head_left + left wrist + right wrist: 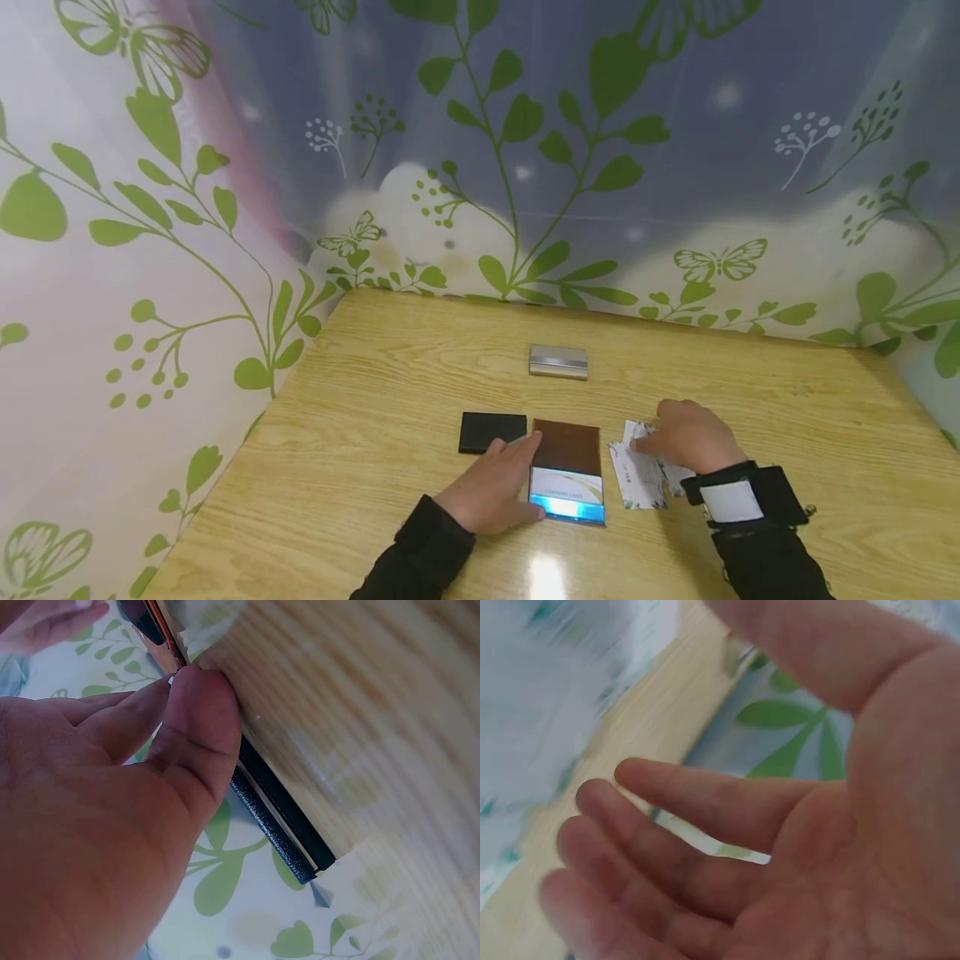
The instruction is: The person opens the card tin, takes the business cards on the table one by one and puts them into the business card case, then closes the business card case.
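A brown card holder (pixel 566 446) lies unfolded on the table, a white printed card (pixel 564 484) in its lower half above a shiny blue strip. My left hand (pixel 491 492) rests along its left edge, fingertips on the brown flap and thumb by the blue strip. Just behind those fingers is a black card case (pixel 487 429), whose dark edge (pixel 277 814) shows below the thumb in the left wrist view. Over several white cards with leafy borders (pixel 636 479) hovers my right hand (pixel 693 437). Its fingers (pixel 697 802) are loosely bent and hold nothing in the right wrist view.
Farther back on the wooden table (pixel 390 367) sits a silver card case (pixel 558 362). A leaf-patterned cloth (pixel 480 208) hangs behind the table and along its left side.
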{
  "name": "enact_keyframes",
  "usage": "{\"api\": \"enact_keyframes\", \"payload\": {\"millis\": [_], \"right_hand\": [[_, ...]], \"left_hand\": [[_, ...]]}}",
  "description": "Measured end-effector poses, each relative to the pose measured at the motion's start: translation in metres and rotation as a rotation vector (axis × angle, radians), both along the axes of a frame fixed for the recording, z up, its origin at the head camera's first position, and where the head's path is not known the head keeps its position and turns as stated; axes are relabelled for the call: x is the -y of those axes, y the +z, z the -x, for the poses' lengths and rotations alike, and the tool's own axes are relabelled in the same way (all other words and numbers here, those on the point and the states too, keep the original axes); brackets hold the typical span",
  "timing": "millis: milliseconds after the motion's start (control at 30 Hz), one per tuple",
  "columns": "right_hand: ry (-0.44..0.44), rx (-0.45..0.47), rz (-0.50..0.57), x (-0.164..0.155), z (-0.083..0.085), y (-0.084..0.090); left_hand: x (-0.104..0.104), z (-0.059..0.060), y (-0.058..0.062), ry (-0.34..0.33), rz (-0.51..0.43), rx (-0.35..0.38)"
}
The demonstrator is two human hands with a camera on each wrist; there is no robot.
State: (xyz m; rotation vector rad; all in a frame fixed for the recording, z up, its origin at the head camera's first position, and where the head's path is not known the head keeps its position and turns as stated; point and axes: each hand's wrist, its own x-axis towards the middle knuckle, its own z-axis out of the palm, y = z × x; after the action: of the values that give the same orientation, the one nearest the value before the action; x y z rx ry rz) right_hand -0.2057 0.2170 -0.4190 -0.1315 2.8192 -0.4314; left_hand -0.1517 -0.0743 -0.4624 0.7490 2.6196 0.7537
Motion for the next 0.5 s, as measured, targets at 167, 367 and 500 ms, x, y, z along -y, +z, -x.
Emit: {"api": "enact_keyframes", "payload": {"millis": [167, 367, 500], "right_hand": [[-0.045, 0.048, -0.007, -0.020, 0.005, -0.006], [-0.027, 0.036, 0.048, -0.025, 0.004, -0.008], [0.024, 0.003, 0.075, -0.025, 0.000, -0.004]], "left_hand": [[0.000, 0.000, -0.001, -0.001, -0.002, 0.003], [0.000, -0.001, 0.001, 0.003, 0.000, -0.005], [0.000, -0.001, 0.001, 0.007, 0.001, -0.001]]}}
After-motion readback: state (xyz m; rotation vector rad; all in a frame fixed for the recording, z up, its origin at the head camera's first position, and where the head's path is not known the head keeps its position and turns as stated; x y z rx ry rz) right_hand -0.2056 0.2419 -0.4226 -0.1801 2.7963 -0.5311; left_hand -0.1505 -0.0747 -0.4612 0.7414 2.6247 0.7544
